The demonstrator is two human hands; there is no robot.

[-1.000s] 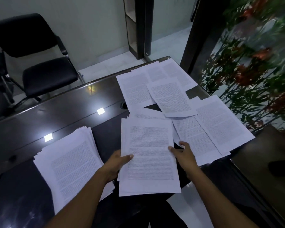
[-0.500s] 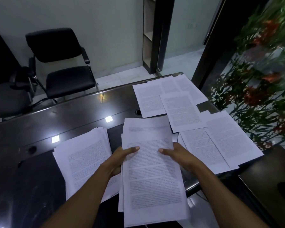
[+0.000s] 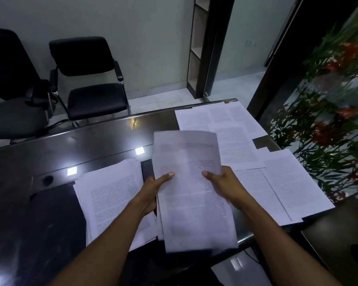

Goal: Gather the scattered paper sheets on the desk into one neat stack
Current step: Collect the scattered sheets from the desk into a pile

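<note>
**Sheaf lifted, stack waiting to the left**

Gripped at both long edges, thumbs on top: a held bundle (image 3: 191,190), left hand (image 3: 153,193) and right hand (image 3: 225,184) closed on it, long axis running away from the body. Just left and below, nearer the left hand, the gathered stack (image 3: 110,197) on the desk (image 3: 39,153). Farther right, loose sheets (image 3: 277,182) lying flat. Blurred in motion, the bundle's text and sheet count; fingers underneath hidden.

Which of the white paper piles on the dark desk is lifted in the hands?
The blurred bundle of white sheets in the middle, pinched between left hand and right hand. The thick stack to its left and the loose printed sheets at right lie flat.
</note>
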